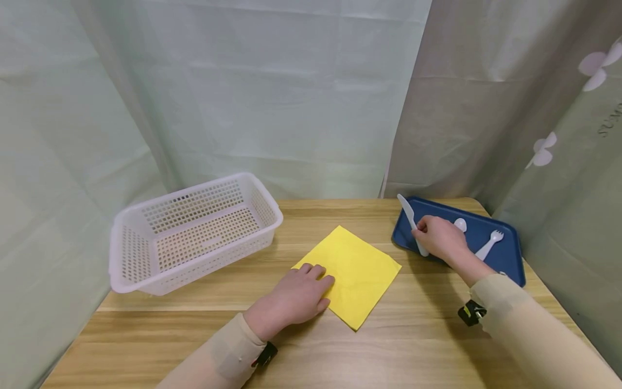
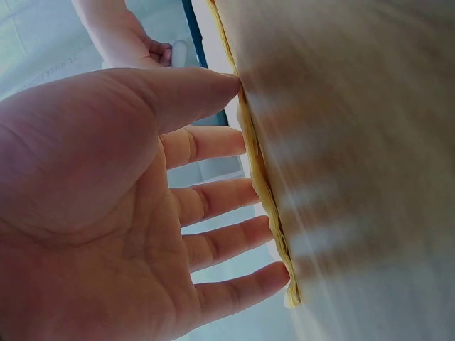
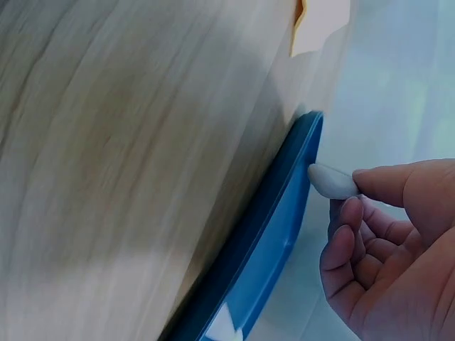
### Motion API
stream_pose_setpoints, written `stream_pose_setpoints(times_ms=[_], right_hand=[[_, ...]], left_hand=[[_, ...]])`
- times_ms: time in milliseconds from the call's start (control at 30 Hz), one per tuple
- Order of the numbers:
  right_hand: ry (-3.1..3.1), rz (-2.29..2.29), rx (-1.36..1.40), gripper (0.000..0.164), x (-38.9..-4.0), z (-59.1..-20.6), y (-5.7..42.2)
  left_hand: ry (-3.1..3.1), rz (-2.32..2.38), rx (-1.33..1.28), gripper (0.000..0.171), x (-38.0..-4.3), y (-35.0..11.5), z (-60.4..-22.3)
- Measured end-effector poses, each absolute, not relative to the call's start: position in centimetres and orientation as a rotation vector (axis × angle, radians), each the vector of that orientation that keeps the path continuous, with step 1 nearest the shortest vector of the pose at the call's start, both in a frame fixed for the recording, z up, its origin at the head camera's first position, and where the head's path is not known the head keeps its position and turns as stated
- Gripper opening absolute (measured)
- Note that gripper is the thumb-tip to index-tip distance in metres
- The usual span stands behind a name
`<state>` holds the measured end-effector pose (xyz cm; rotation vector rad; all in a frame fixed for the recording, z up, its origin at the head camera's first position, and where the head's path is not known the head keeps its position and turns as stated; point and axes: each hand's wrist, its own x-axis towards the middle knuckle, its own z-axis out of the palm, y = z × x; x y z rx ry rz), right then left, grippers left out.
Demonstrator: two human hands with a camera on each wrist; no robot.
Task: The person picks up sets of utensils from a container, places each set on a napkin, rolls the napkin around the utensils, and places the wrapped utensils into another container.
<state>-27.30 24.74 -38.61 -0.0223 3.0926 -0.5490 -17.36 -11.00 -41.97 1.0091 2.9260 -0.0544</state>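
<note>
The left hand (image 1: 296, 294) rests at the near left edge of the yellow napkin (image 1: 362, 275). Its fingers are spread and only slightly bent, their tips touching the napkin without wrapping round it, and the thumb meets the same edge farther to the right. The napkin lies flat at the middle of the desk (image 1: 131, 335), turned like a diamond with one corner pointing to the far side and another to the near side.

Well to the right, the right hand (image 1: 442, 237) pinches the white knife (image 1: 407, 212) between thumb and fingers, with the remaining fingers curled toward the palm. The knife slants, its blade toward the far left and its handle end toward the near right, over the left end of the blue tray (image 1: 507, 265); whether it touches the tray cannot be told. In the tray, just beyond the right hand, lies the white spoon (image 1: 460, 224), only its bowl in sight. Right of it is the white fork (image 1: 491, 243), tines toward the far right, its handle partly hidden by the forearm. A white basket (image 1: 218, 262) with perforated walls stands upright at the far left, apart from the napkin.
</note>
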Motion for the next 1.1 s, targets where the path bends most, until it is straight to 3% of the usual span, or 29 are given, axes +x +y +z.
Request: stream_pose_setpoints(times_ms=[1100], right_hand=[[2.947,-0.755,-0.278,0.019,-26.0,-38.7,17.8]], left_hand=[[2.915,-0.052,1.002,0.041,-17.4,-11.0,-41.9]])
